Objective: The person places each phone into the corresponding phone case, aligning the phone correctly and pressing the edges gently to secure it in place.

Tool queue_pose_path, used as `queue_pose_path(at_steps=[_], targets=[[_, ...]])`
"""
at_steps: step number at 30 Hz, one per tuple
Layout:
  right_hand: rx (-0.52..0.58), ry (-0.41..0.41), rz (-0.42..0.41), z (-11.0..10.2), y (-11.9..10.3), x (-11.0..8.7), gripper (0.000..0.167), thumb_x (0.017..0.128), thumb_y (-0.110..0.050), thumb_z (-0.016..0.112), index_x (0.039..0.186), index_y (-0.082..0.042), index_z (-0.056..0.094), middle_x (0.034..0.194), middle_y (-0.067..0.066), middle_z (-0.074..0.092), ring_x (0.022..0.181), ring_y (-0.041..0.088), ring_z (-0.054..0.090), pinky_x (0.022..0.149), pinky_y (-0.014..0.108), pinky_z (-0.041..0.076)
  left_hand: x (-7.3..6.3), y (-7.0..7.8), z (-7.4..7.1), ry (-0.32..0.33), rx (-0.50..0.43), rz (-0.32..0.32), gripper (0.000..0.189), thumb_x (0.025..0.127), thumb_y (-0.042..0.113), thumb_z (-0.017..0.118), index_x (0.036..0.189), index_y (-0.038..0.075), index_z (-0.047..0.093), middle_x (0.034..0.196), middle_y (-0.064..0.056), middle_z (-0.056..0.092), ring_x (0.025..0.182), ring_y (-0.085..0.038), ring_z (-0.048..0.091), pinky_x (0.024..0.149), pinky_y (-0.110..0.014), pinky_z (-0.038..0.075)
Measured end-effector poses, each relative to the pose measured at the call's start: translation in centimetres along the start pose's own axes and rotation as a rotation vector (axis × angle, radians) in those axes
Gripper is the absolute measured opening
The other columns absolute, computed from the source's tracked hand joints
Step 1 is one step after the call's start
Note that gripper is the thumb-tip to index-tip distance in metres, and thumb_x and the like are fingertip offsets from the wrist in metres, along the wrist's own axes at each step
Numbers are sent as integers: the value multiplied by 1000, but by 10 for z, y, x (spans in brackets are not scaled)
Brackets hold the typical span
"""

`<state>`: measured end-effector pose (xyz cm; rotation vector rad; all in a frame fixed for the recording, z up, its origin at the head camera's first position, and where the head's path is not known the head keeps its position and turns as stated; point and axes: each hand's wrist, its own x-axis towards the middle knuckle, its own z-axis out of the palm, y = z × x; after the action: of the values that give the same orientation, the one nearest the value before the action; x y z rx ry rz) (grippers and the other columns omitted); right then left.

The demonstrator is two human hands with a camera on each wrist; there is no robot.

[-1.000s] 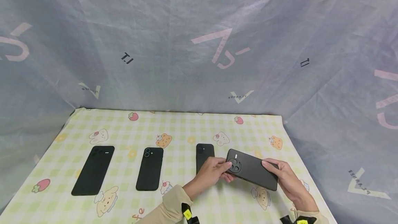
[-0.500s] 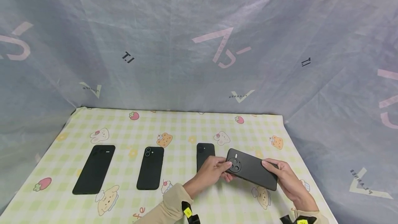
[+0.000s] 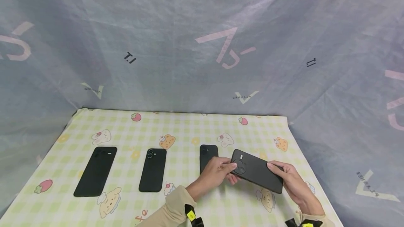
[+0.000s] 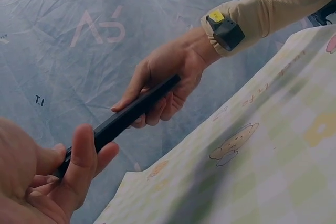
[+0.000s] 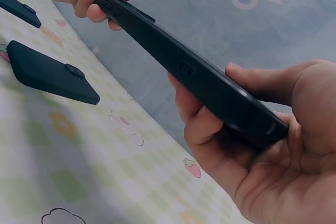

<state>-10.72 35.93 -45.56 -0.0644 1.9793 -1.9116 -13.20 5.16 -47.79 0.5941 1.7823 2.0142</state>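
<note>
A dark smartphone (image 3: 260, 171) with a round camera ring is held above the table between both hands, its back turned up. My left hand (image 3: 217, 171) pinches its camera end, thumb over the edge of the ring and fingers beneath. At the opposite end my right hand (image 3: 291, 181) grips the phone, thumb on the back and fingers curled under, as the right wrist view shows. In the left wrist view the phone (image 4: 121, 124) appears edge-on. Behind my left hand lies another black phone (image 3: 208, 155), its lower part hidden by that hand.
Two more black phones lie face down to the left: one with two stacked lenses (image 3: 153, 171) and a larger one (image 3: 95, 172) farther left. A checked cloth with cartoon prints (image 3: 126, 202) covers the table. Grey-blue sheeting (image 3: 170, 45) hangs around its back and sides.
Both hands keep their hold on the phone. In the last half second it has shifted slightly to the right and tilted a little. The other phones lie as before.
</note>
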Motion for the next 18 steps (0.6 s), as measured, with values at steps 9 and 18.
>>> queue_pose_path(at_steps=[9,18], targets=[[-10,16,0,0,0,3,28,117,-18,49,129,-13,74,118,-1,77,101,17,77,95,30,59,0,-1,2,45,-11,-24,25,110,18,64,117,-3,75,92,-28,78,71,-20,79,76,-26,63],[9,30,14,1,-1,5,26,116,-18,50,125,-17,75,117,-1,78,100,16,77,93,30,60,1,-1,3,89,-24,-47,24,109,20,67,117,1,77,92,-16,81,84,-38,80,84,-27,62]])
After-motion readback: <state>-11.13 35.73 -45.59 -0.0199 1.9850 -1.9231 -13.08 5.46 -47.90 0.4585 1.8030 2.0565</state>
